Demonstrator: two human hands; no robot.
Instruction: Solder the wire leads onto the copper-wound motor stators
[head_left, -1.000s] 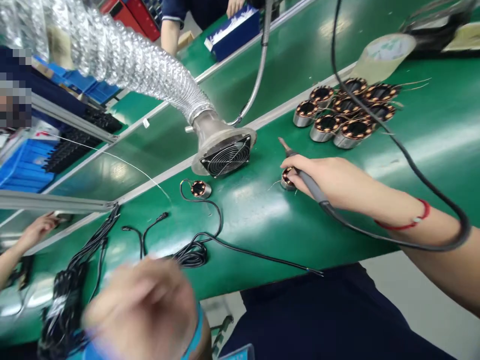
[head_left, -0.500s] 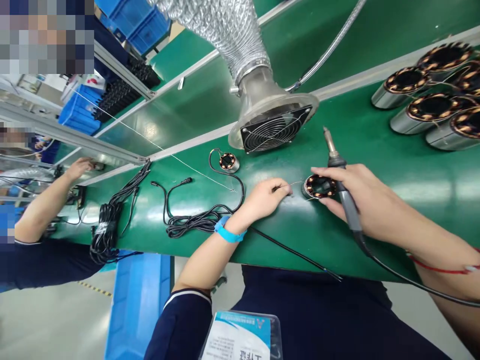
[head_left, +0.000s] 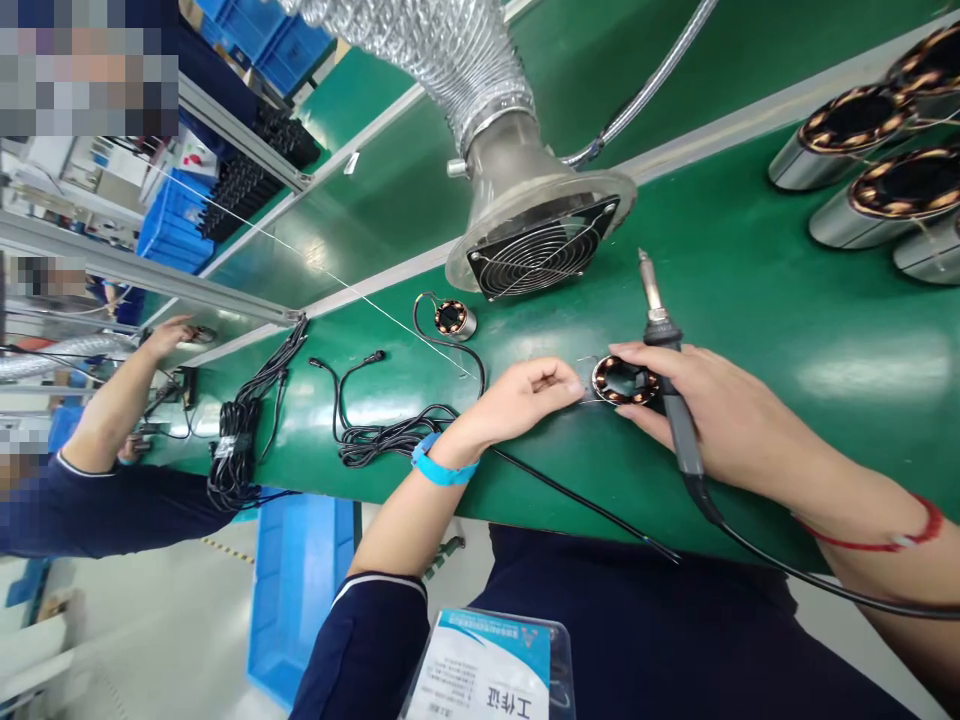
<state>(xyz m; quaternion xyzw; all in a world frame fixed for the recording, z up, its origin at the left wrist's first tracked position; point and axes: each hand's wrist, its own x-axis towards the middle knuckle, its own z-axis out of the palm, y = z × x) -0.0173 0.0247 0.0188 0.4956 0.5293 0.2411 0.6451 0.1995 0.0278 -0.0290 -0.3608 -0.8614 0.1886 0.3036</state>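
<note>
1. The right hand (head_left: 712,420) is closed around the grey grip of a soldering iron (head_left: 667,375). The fingers wrap the handle, and the fingertips (head_left: 637,352) reach forward to touch the rim of a copper-wound stator (head_left: 625,381).
2. The soldering iron's long axis runs away from the person, slightly to the left. Its metal tip is raised above the green belt (head_left: 787,300) and aims toward the extraction fan (head_left: 541,250). Its black cord leaves the heel of the hand and trails off to the right.
3. The stator lies flat on the belt between the two hands with its open centre facing up. Thin wire leads stick out on its left side.
4. The left hand (head_left: 525,395) is pinched shut, thumb against forefinger, on one of those fine leads just left of the stator. The remaining fingers are curled under.
5. The left wrist wears a blue band (head_left: 441,465), and the forearm comes in from the lower left with a dark sleeve. The right forearm enters from the lower right, with a red string at the wrist.
6. Farther out lie a second small stator (head_left: 454,318) with a black cable, a coil of black leads (head_left: 375,440) and a group of larger stators (head_left: 877,150) at the upper right.
7. A co-worker's hand (head_left: 171,335) rests at the far left.
</note>
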